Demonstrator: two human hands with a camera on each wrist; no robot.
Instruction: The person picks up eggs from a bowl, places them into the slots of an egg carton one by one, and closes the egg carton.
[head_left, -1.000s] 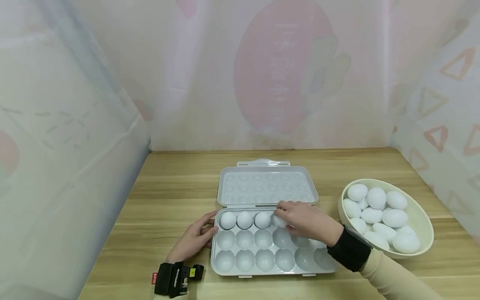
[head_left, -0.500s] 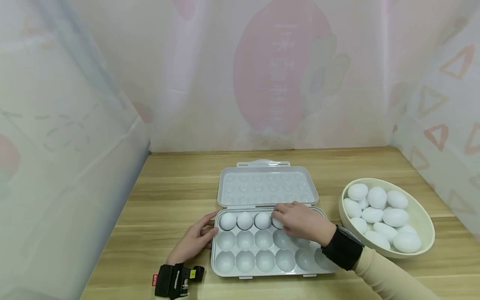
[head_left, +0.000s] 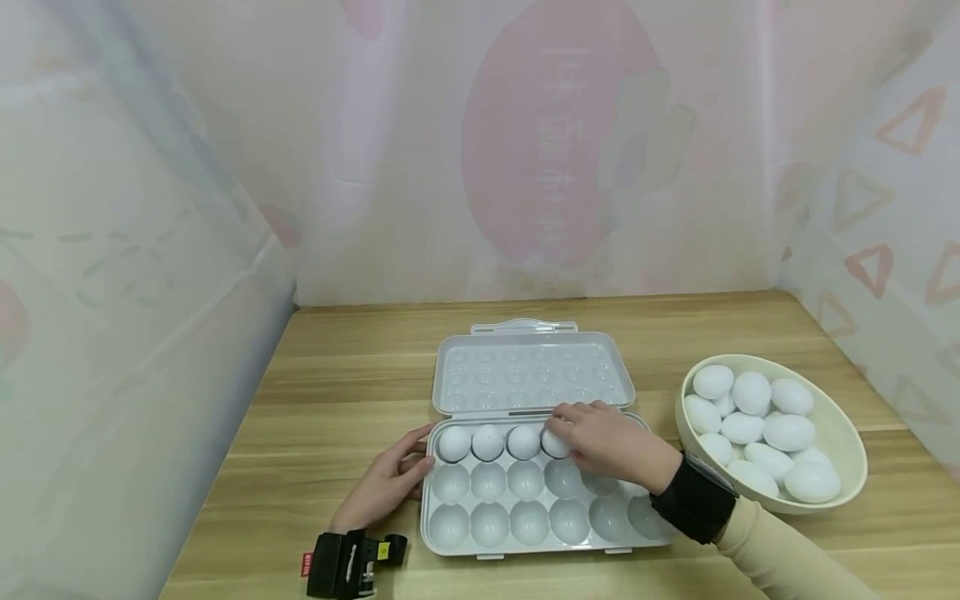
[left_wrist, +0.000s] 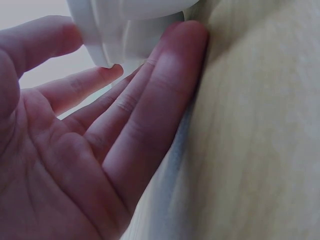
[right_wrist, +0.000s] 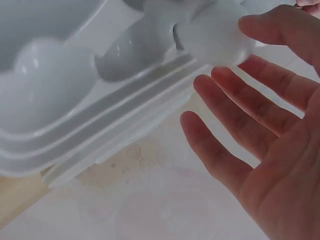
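A white plastic egg box (head_left: 490, 523) lies with its lid folded back, its hollows in three rows. White eggs (head_left: 487, 442) fill the left hollows of its back row. My right hand (head_left: 615, 446) holds one more egg (head_left: 555, 445) at the fourth hollow of that row. In the right wrist view, the thumb and index fingertip touch this egg (right_wrist: 212, 37), while the other fingers stay spread. My left hand (head_left: 382, 483) grips the box's left end. The left wrist view has the thumb on the rim and the longer fingers (left_wrist: 150, 100) against the side and underneath.
A cream bowl (head_left: 853, 467) with several white eggs (head_left: 787, 433) stands at the right on the wooden table (head_left: 337, 358). Behind the box lies its open lid (head_left: 534, 372). Patterned curtains (head_left: 375, 208) enclose the back and both sides.
My right hand dipped slightly leftward over the fourth hollow, then shifted a little back to the right, showing more of the egg. The left hand stays at the box's end.
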